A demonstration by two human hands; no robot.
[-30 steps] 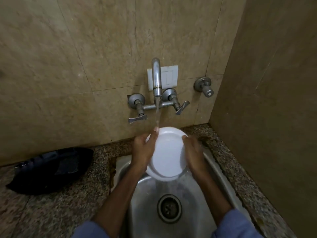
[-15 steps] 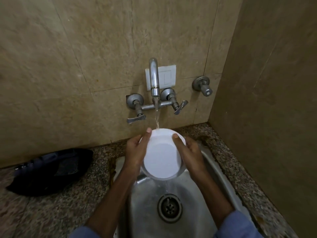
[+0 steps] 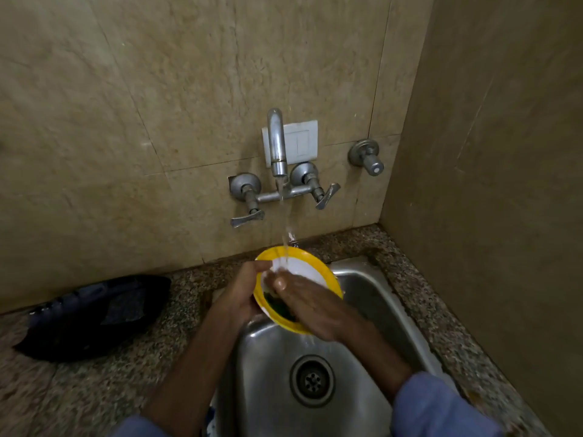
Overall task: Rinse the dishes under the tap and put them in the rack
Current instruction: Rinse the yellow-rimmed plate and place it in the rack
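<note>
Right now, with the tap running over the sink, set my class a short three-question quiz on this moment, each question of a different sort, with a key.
1. True or false: water from the tap is falling onto the yellow-rimmed plate.
2. Which hand lies across the plate's face? A) the left hand B) the right hand C) neither
3. Fill in: the plate is held above the steel ____.

Key
1. True.
2. B; the left hand grips the plate's left edge.
3. sink.
</note>
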